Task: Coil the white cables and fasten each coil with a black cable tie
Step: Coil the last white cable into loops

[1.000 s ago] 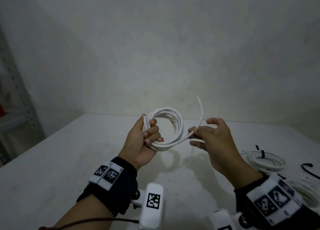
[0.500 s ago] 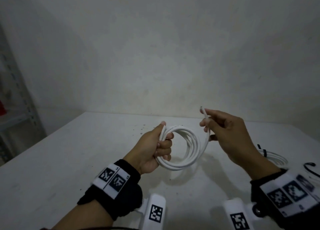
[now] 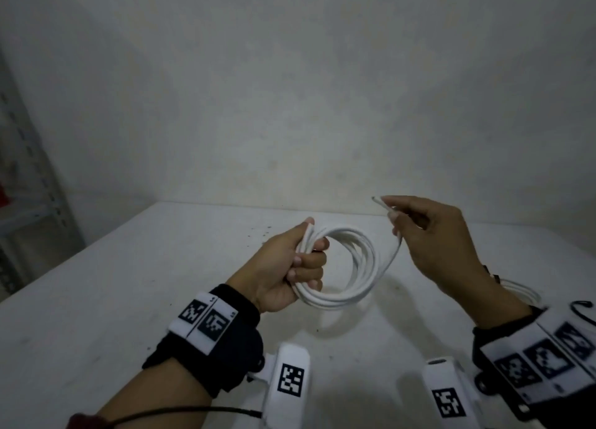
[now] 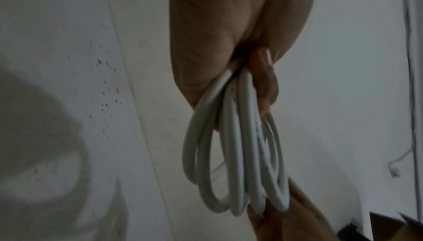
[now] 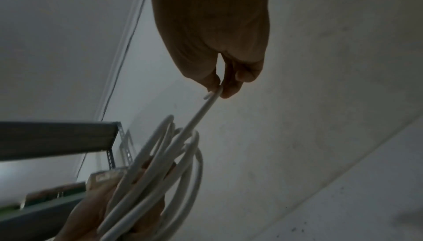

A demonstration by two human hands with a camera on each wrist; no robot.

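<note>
**Coil in the left grip, loose end pinched in the right**

The left hand [image 3: 283, 267] has its grip wrapped round one side of a coiled white cable [image 3: 354, 267], fingers curled over the bundled loops and thumb laid along the top. From the left wrist view the loops [image 4: 238, 154] fan out below the fist, several turns lying side by side. The coil hangs in the air above the white worktop [image 3: 129, 299], its ring standing roughly upright and opening toward the right.

The right hand [image 3: 432, 235] holds a narrow grip: thumb and forefinger pinch the cable's free end [image 3: 385, 206] close to its tip, which pokes out a little to the left past the fingertips. In the right wrist view the same straight stretch [image 5: 201, 114] runs from the pinch down into the loops. From the pinch the cable curves down and joins the right side of the coil. The right hand sits higher and farther than the left, apart from it.

Both wrists wear black bands with white tag blocks. On the worktop at the right, partly hidden behind the right forearm, lies another white coil [image 3: 522, 294] with a black cable tie [image 3: 495, 277] on it, and a loose black cable tie [image 3: 583, 307] lies near the right edge. A metal shelf rack [image 3: 29, 202] stands at the far left.
</note>
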